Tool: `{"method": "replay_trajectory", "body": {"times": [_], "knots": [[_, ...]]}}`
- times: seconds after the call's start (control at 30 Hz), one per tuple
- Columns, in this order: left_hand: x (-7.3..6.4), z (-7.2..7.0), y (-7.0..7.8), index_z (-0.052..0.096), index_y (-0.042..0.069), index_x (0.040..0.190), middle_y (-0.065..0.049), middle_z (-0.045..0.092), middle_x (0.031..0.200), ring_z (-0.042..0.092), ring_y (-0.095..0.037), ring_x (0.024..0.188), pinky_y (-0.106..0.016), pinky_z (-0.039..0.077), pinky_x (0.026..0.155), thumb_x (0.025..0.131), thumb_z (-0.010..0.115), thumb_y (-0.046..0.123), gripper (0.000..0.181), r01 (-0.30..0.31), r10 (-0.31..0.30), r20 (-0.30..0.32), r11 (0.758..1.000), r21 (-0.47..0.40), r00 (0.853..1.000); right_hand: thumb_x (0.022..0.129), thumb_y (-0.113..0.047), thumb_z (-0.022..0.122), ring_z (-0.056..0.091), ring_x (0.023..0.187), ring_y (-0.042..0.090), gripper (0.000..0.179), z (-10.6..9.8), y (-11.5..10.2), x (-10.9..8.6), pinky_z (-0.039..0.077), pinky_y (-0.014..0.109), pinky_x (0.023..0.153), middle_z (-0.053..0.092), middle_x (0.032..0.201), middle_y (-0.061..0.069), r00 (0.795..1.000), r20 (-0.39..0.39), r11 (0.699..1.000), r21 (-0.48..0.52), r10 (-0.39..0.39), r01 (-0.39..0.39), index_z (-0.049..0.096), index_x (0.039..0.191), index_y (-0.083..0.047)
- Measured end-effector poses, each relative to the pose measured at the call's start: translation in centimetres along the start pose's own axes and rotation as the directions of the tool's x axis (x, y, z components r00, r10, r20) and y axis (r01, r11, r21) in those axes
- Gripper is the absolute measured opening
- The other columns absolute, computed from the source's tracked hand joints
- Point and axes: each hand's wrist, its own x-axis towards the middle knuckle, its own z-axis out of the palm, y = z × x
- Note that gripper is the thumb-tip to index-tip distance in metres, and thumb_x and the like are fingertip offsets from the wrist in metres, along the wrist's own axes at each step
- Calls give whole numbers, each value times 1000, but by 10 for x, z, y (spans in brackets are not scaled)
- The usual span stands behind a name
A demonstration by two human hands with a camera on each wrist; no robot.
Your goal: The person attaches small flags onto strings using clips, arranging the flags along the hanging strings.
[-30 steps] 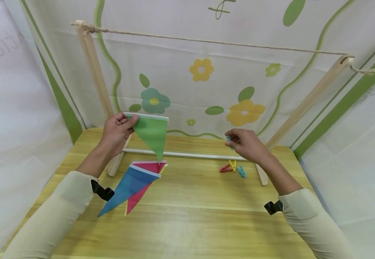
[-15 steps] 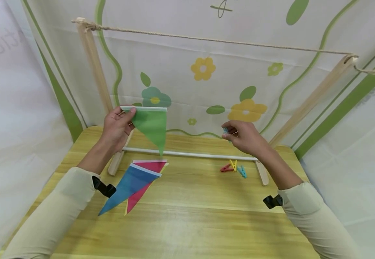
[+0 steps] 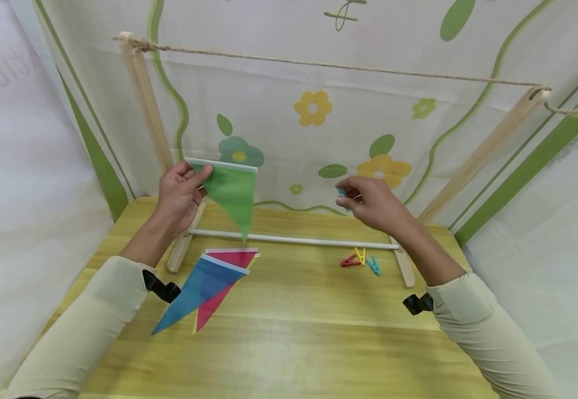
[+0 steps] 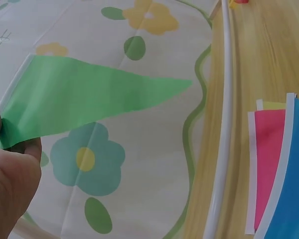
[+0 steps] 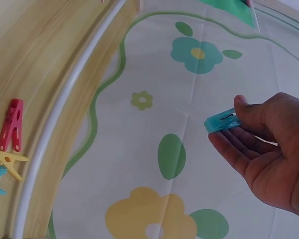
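My left hand (image 3: pixel 180 194) pinches a green triangular pennant (image 3: pixel 233 191) by the left end of its white top edge. The pennant hangs point down, below the twine and in front of the cloth backdrop. In my right hand (image 3: pixel 374 203) a light blue clothespin (image 5: pixel 222 121) is pinched between thumb and fingers. Its free end points away from the palm in the right wrist view. Above both hands, a twine line (image 3: pixel 338 66) runs between two wooden posts. Blue (image 3: pixel 208 282) and pink pennants (image 3: pixel 231 256) lie overlapped on the table, with a yellow edge showing beneath.
Red (image 3: pixel 351 261), yellow (image 3: pixel 361 255) and blue clothespins (image 3: pixel 374 266) lie together on the wooden table (image 3: pixel 308 343) at the right. A white rod (image 3: pixel 293 239) joins the feet of the left post (image 3: pixel 146 105) and right post (image 3: pixel 483 149). Flowered cloth hangs behind.
My right hand has moved up and a little left with the clothespin. The left hand has raised the green pennant slightly. The pennants and clothespins on the table have stayed put.
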Motion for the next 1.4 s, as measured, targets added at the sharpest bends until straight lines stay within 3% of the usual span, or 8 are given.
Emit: {"method": "replay_trajectory", "body": {"times": [0.43,0.77,1.4], "knots": [[4,2,5,77,1,108,-6,82,99,83,-15,92,-25,70,86,106,73,-3,6,-68,65,-47,995,-75,997,114,-15,70,78,123,38,37,-5,-17,14,67,54,106,79,132,22,998,-18,998,-12,-61,61,69,146,3],[11,18,15,78,-2,106,-7,80,97,82,-15,90,-24,69,85,104,78,-3,3,-122,113,-83,986,-113,990,113,-13,71,77,119,34,32,-15,-34,24,66,51,106,78,130,19,993,-51,994,25,-102,104,71,142,1],[19,44,40,78,-4,106,-10,78,104,82,-19,95,-28,70,90,104,78,-3,3,-184,172,-84,970,-162,982,112,-10,72,76,122,37,35,-37,-63,35,66,52,108,77,135,22,970,-151,981,-32,-193,190,70,145,2]]}}
